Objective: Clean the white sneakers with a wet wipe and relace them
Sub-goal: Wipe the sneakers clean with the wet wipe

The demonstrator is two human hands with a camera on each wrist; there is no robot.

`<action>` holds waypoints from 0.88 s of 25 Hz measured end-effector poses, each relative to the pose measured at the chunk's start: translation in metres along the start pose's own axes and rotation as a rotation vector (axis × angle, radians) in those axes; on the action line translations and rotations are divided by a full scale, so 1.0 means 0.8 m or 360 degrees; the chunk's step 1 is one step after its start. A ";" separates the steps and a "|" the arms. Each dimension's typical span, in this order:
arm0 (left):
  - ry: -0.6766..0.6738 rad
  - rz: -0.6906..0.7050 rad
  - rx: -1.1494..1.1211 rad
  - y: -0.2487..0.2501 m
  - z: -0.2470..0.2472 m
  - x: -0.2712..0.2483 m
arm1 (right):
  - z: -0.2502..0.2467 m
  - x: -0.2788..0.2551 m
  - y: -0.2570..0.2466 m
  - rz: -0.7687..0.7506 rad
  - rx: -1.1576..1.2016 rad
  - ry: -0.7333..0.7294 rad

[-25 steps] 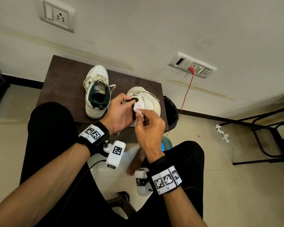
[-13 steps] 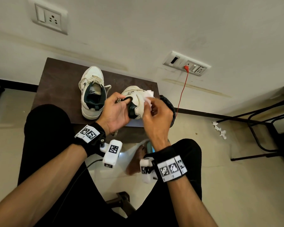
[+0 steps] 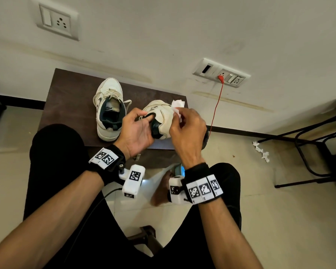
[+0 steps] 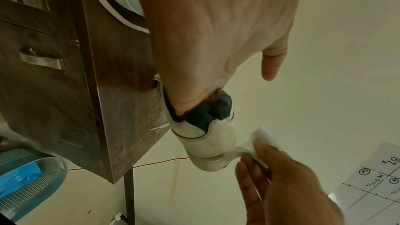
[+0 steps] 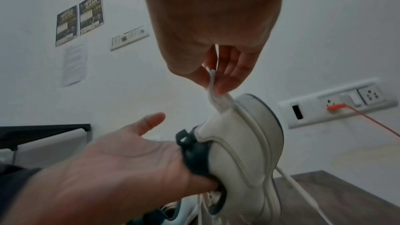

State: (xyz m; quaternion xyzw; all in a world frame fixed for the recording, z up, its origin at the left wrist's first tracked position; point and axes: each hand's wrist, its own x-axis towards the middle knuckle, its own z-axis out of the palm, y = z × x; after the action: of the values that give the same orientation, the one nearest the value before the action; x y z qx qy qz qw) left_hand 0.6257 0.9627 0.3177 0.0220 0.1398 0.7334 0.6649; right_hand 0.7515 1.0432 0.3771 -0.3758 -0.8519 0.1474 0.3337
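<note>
The fingers [image 5: 229, 73] of the right hand [image 3: 188, 131] pinch a crumpled white wipe [image 3: 177, 107], pressing it against the sole edge near the heel of a white sneaker [image 3: 163, 119]. From the left wrist view the wipe [image 4: 257, 143] touches the shoe's lower rim while the right hand's fingers curl round it. The left hand [image 3: 136, 131] holds this sneaker with its fingers tucked inside the dark collar at the heel, the thumb sticking out free. The shoe is tipped on its side, sole turned towards the right hand, lifted at the near right corner of a dark brown table [image 3: 66, 101]; a loose lace [image 5: 303, 192] hangs from it towards the table top.

The second sneaker [image 3: 109, 109] stands upright on the table just to the left, toe towards the wall, laced, with a dark lining. Behind on the wall a red cable [image 3: 215, 111] is plugged into a socket panel [image 3: 221, 74] and runs down to the floor. Scraps of white paper [image 3: 261, 151] lie on the floor at the right, near a black chair frame [image 3: 308, 152].
</note>
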 end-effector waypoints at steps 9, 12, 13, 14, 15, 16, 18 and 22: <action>-0.0088 0.0057 -0.0176 0.011 0.001 -0.008 | 0.010 -0.062 -0.002 -0.0122 0.0252 -0.0003; -0.0139 0.0073 -0.0208 0.013 0.003 -0.010 | 0.000 -0.025 -0.002 -0.0087 0.0319 0.0275; -0.0125 0.0085 -0.0197 0.014 0.004 -0.010 | 0.003 -0.020 -0.005 -0.0102 0.0311 0.0257; -0.0109 0.0095 -0.0191 0.014 0.004 -0.011 | 0.008 -0.022 -0.009 -0.0121 0.0312 0.0203; -0.0093 0.0112 -0.0183 0.016 0.004 -0.012 | 0.016 -0.028 -0.013 -0.0136 0.0330 0.0137; -0.0085 0.0133 -0.0177 0.018 0.004 -0.013 | 0.022 -0.039 -0.017 -0.0149 0.0359 0.0068; -0.0088 0.0175 -0.0201 0.025 0.002 -0.016 | 0.027 -0.059 -0.023 -0.0164 0.0435 -0.0043; -0.0097 0.0211 -0.0231 0.029 0.004 -0.018 | 0.020 -0.035 -0.026 0.0016 0.0634 0.0177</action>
State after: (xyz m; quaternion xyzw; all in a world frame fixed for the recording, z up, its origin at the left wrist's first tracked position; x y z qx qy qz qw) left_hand 0.6057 0.9473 0.3286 0.0051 0.0642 0.7831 0.6186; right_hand 0.7436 1.0083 0.3633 -0.3142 -0.7843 0.2938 0.4471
